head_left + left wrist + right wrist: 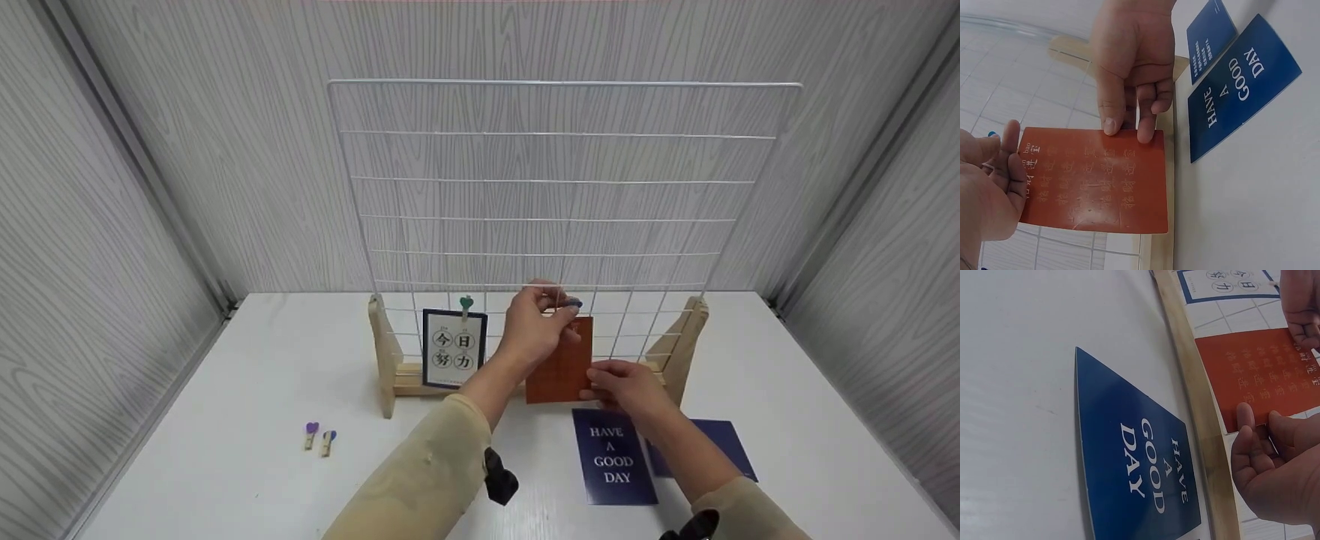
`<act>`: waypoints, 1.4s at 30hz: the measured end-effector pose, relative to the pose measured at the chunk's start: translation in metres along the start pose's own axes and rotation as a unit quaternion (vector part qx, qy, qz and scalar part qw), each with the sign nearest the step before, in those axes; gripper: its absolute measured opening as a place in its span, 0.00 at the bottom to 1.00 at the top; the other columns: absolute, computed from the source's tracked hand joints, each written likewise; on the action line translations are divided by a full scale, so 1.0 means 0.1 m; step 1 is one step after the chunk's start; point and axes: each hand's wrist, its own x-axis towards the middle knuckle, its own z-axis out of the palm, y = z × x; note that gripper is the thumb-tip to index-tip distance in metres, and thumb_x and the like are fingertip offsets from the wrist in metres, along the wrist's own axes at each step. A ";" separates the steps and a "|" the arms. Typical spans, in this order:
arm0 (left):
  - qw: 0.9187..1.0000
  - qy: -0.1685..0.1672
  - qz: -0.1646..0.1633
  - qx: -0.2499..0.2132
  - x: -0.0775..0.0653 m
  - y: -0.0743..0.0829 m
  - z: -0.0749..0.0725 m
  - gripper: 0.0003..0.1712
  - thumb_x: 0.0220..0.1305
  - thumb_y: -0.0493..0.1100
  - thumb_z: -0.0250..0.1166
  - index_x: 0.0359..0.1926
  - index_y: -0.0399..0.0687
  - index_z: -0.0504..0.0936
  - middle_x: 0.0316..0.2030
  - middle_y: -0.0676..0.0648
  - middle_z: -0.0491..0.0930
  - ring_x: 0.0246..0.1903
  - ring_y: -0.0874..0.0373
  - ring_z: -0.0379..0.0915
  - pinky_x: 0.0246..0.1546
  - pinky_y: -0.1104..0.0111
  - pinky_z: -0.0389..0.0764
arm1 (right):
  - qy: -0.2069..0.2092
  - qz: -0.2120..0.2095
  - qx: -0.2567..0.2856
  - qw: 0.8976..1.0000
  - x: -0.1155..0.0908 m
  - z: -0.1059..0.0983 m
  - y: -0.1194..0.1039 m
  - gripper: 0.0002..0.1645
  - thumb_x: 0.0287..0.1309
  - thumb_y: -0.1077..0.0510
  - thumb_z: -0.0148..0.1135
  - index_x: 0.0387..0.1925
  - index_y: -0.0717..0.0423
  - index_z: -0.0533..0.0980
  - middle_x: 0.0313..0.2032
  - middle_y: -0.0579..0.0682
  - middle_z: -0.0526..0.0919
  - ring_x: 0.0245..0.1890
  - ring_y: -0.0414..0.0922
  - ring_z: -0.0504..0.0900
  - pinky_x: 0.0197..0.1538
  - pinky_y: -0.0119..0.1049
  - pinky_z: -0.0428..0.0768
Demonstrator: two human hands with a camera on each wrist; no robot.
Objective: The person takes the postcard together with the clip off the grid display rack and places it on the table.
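An orange-red card with Chinese characters stands against the white wire grid. At its top edge my left hand pinches a small clothespin with a blue heart; the pin's body is mostly hidden by fingers. My right hand pinches the card's right edge near the lower corner, as the right wrist view also shows on the red card. To the left, a white card with a dark blue border hangs on the grid from a clothespin with a green heart.
Wooden feet hold the grid upright on the white table. A blue "HAVE A GOOD DAY" card lies in front, another blue card beside it. Left on the table lie a purple-heart clothespin and a blue-heart clothespin.
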 end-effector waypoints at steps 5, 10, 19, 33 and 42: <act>1.000 -0.002 0.000 0.002 -0.02 -0.02 -0.01 0.19 0.74 0.31 0.66 0.62 0.40 0.74 0.52 0.45 0.86 0.29 0.52 0.88 0.39 0.61 0.89 | 0.002 -0.001 0.002 1.000 -0.01 0.00 0.01 0.19 0.77 0.55 0.62 0.60 0.62 0.82 0.48 0.56 0.90 0.45 0.49 0.90 0.49 0.40 0.84; 1.000 0.010 -0.004 -0.010 -0.07 -0.05 -0.02 0.20 0.73 0.32 0.68 0.62 0.43 0.77 0.56 0.46 0.84 0.37 0.47 0.89 0.43 0.61 0.89 | 0.004 0.001 -0.005 1.000 -0.02 0.01 0.02 0.19 0.77 0.54 0.63 0.61 0.60 0.82 0.48 0.56 0.90 0.46 0.49 0.90 0.51 0.41 0.85; 0.998 0.048 0.051 0.008 -0.13 -0.12 -0.03 0.20 0.71 0.32 0.70 0.60 0.43 0.80 0.59 0.45 0.83 0.37 0.49 0.90 0.42 0.63 0.89 | 0.007 -0.005 -0.008 1.000 0.00 0.02 0.03 0.19 0.78 0.53 0.63 0.60 0.60 0.82 0.47 0.55 0.89 0.45 0.49 0.90 0.51 0.41 0.85; 0.993 0.068 0.094 0.022 -0.18 -0.18 -0.04 0.17 0.71 0.33 0.71 0.57 0.45 0.80 0.59 0.41 0.83 0.33 0.54 0.90 0.38 0.65 0.88 | 0.004 -0.011 -0.001 1.000 0.04 0.02 0.05 0.20 0.78 0.53 0.63 0.61 0.61 0.81 0.50 0.56 0.89 0.47 0.50 0.90 0.52 0.41 0.85; 0.987 0.044 0.116 0.102 -0.23 -0.16 -0.01 0.22 0.73 0.35 0.69 0.66 0.48 0.83 0.57 0.43 0.86 0.33 0.52 0.90 0.33 0.70 0.86 | 0.003 -0.009 0.002 1.000 0.03 0.03 0.06 0.19 0.78 0.54 0.63 0.61 0.61 0.82 0.49 0.56 0.89 0.46 0.50 0.90 0.50 0.39 0.85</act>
